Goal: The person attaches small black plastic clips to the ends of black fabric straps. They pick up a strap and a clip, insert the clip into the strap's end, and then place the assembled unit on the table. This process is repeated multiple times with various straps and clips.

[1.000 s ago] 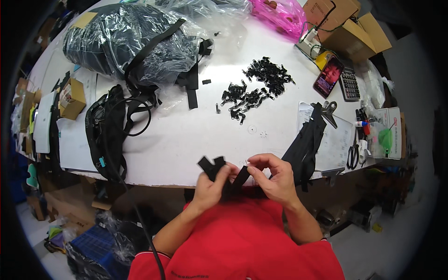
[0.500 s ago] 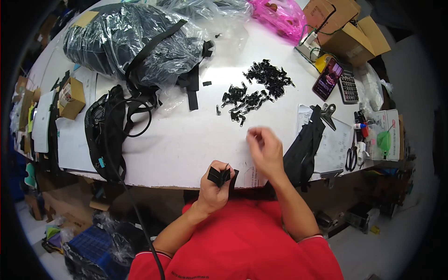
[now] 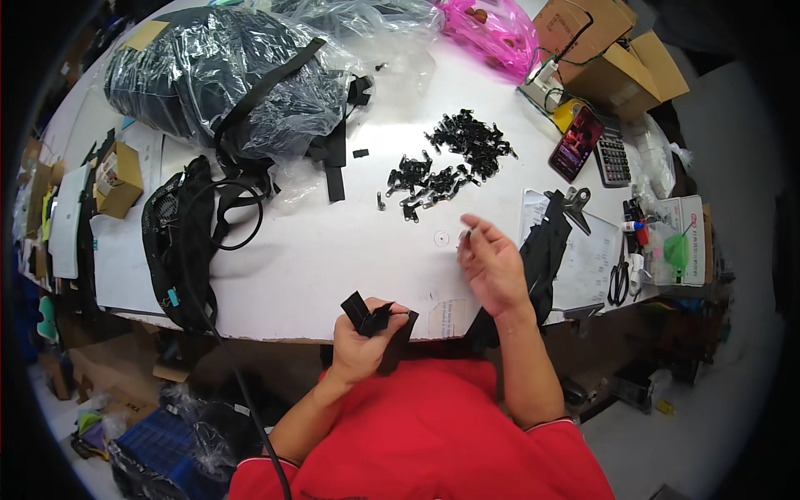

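My left hand (image 3: 358, 348) is closed around folded black fabric strips (image 3: 367, 318) at the table's front edge, their ends sticking out above and beside the fingers. To its right, above the tabletop, my right hand (image 3: 500, 271) has its fingers curled and pinched together. A tiny dark thing shows at its fingertips, too small to make out. Beyond the hands lies a pile of small black pieces with shiny ends (image 3: 475, 143), resembling zipper pulls, with a smaller heap beside it. More black strips (image 3: 546, 250) lie just right of my right hand, partly over a clipboard (image 3: 587, 262).
A plastic-wrapped dark bundle (image 3: 208, 79) fills the back left, with a black mesh bag (image 3: 175, 242) and cable nearer. On the right are a phone (image 3: 577, 143), a calculator (image 3: 614, 158), scissors (image 3: 617, 283) and an open cardboard box (image 3: 633, 79). A pink bag (image 3: 492, 37) lies at the back.
My right hand has shifted right and turned, its fingers now curled upward. The strips in my left hand have swung, with one end standing up more to the left.
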Demonstrator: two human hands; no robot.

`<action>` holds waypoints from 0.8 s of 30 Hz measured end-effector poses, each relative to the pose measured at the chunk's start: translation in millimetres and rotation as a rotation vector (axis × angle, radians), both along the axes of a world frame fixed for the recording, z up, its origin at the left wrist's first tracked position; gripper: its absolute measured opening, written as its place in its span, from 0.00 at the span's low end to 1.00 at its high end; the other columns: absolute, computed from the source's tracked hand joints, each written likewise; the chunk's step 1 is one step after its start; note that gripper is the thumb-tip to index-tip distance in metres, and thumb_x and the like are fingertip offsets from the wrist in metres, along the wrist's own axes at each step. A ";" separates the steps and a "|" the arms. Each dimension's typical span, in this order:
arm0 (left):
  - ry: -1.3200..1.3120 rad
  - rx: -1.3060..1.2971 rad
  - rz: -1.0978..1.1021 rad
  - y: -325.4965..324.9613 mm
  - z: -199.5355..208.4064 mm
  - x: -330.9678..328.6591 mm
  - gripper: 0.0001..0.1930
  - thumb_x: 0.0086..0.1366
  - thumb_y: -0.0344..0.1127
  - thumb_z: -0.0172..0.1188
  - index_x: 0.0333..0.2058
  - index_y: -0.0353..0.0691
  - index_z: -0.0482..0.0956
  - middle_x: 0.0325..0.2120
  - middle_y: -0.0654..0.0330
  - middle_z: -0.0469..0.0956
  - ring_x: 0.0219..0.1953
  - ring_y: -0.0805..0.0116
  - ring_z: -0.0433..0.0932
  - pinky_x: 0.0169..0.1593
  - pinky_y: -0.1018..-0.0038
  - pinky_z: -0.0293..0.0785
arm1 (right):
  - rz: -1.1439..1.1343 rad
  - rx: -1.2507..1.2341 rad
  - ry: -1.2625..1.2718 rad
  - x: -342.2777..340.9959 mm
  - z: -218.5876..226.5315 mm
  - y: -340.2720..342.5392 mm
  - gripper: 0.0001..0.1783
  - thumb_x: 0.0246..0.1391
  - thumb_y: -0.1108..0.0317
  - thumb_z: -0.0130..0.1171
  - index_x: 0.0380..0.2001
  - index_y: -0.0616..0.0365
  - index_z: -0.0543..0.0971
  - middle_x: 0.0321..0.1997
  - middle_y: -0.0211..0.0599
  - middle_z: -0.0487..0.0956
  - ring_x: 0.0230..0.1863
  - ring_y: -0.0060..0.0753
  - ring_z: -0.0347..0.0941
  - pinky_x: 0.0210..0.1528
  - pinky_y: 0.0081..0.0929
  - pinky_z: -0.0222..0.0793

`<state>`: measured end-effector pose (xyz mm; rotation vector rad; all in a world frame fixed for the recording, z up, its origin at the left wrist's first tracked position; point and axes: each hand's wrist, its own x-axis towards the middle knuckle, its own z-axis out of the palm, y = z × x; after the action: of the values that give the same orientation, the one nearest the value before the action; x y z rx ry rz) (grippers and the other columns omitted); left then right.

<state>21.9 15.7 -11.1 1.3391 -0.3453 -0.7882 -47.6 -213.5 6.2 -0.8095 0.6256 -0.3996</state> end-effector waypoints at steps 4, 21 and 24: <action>0.095 0.018 -0.072 -2.4 7.0 4.1 0.04 0.66 0.26 0.64 0.38 0.32 0.82 0.32 0.63 0.82 0.35 0.79 0.78 0.40 0.78 0.75 | 0.152 -0.056 0.039 -22.4 -1.3 25.3 0.09 0.62 0.76 0.59 0.45 0.65 0.79 0.39 0.32 0.80 0.37 0.21 0.74 0.42 0.17 0.69; -0.149 -0.057 0.009 -4.8 23.7 -8.4 0.07 0.63 0.20 0.64 0.40 0.33 0.79 0.33 0.59 0.82 0.37 0.74 0.81 0.43 0.77 0.79 | 0.397 -0.971 -0.013 -35.5 30.1 51.6 0.17 0.46 0.84 0.66 0.42 0.63 0.81 0.36 0.40 0.84 0.37 0.29 0.80 0.40 0.24 0.74; -0.163 -0.061 0.005 -4.4 22.2 -10.0 0.08 0.63 0.20 0.64 0.40 0.33 0.79 0.33 0.58 0.83 0.37 0.74 0.82 0.43 0.77 0.79 | 0.389 -0.976 0.018 -38.4 28.8 53.5 0.17 0.47 0.83 0.66 0.43 0.63 0.81 0.36 0.40 0.85 0.37 0.29 0.80 0.41 0.25 0.74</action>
<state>11.8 11.4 11.1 1.3498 -0.4901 -0.6607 -86.0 -160.0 34.9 -1.8310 0.2429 -0.3285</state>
